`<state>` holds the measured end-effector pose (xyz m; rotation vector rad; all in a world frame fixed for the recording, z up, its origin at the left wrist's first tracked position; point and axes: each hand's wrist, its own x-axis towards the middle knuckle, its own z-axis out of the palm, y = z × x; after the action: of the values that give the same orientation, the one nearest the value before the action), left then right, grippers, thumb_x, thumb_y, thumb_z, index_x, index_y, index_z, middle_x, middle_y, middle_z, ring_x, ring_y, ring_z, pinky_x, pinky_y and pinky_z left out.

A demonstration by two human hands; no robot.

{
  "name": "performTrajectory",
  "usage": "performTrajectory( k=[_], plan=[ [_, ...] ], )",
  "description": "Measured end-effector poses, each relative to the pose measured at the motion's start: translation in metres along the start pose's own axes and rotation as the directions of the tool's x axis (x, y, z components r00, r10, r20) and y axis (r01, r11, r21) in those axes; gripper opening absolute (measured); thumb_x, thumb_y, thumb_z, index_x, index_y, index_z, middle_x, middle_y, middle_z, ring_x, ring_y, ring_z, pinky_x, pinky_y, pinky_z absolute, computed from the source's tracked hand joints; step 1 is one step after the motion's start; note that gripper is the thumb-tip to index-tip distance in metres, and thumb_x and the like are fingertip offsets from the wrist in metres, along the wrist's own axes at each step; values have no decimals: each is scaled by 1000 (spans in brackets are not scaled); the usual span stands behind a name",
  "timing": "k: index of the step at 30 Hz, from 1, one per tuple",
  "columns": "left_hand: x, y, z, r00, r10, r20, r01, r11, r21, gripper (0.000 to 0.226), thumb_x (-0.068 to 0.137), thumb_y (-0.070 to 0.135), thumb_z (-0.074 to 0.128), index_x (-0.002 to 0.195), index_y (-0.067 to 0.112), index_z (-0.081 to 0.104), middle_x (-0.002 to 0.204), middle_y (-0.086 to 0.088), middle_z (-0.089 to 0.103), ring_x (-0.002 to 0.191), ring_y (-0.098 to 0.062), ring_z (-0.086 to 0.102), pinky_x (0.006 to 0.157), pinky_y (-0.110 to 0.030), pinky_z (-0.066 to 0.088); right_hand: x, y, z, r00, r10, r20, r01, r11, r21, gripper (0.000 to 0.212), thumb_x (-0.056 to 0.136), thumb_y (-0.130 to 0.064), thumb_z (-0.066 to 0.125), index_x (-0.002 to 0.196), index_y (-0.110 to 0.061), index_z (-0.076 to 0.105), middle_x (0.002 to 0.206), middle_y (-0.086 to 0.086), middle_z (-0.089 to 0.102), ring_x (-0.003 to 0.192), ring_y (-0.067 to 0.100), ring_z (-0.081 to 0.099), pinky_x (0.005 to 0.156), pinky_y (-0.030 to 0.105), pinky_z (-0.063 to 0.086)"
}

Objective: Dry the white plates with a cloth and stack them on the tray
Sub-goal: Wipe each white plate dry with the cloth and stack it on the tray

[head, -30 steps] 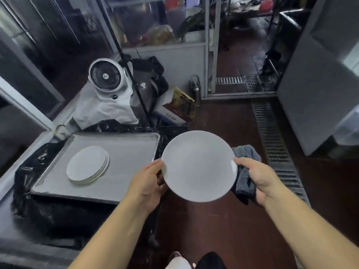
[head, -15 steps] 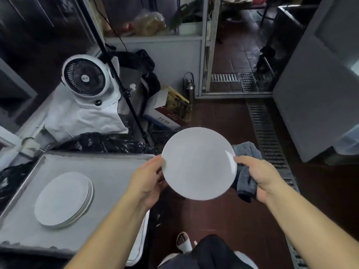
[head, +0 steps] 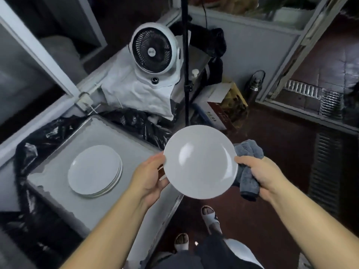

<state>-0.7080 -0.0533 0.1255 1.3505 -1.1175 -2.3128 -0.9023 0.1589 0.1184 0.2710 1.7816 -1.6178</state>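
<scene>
Head view, looking down: you hold one white plate [head: 201,162] in the air between both hands, off the right edge of the metal tray [head: 58,183] and over the dark tiled floor [head: 281,152]. Your left hand [head: 149,175] pinches the plate's left rim, thumb on the upper face; the fingers beneath are hidden. Your right hand [head: 260,175] has its grip curled round a bunched grey cloth [head: 247,166] and its thumb against the plate's right rim, so the cloth appears to lie between that palm and the plate's edge. A stack of white plates [head: 95,170] lies on the tray, well apart from the held plate; its edges sit slightly staggered.

Risks, as judgements:
- The plate is carried by its rim only. If it is damp, a pinch this shallow may slip, and the drop would be onto hard floor near your sandalled feet [head: 209,216].
- The cloth under the right grip may slide against the glaze as you release that side.
- Set down off-centre, the plate could push the staggered stack further askew.
- The tray's near corner overhangs its black plastic-covered support [head: 29,152]; leaning on it could tip it.
</scene>
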Motion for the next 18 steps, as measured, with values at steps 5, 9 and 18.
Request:
performTrajectory(
  k=[5, 9, 18],
  plan=[
    [9, 6, -9, 978, 14, -208, -33, 995, -90, 27, 94, 5, 60, 118, 8, 74, 89, 0, 68, 72, -11, 66, 79, -36, 61, 60, -17, 41, 977, 6, 215, 37, 980, -196, 19, 92, -7, 77, 109, -14, 78, 95, 11, 83, 81, 32, 81, 62, 41, 65],
    [6, -1, -24, 916, 2, -401, -94, 973, -211, 32, 99, 3, 59, 130, 4, 67, 99, -6, 69, 82, -17, 65, 91, -44, 54, 91, -26, 83, 935, 22, 354, 112, 929, -353, 18, 89, -7, 80, 105, -16, 78, 86, 1, 83, 74, 21, 80, 60, 33, 61],
    [-21, -27, -96, 776, -71, -627, -211, 907, -364, 21, 101, 7, 65, 121, 7, 69, 103, -10, 81, 92, -24, 74, 81, -41, 65, 95, -2, 196, 836, 138, 531, 210, 813, -542, 23, 84, -5, 83, 106, -13, 80, 98, 6, 83, 98, 32, 78, 87, 46, 63]
  ],
)
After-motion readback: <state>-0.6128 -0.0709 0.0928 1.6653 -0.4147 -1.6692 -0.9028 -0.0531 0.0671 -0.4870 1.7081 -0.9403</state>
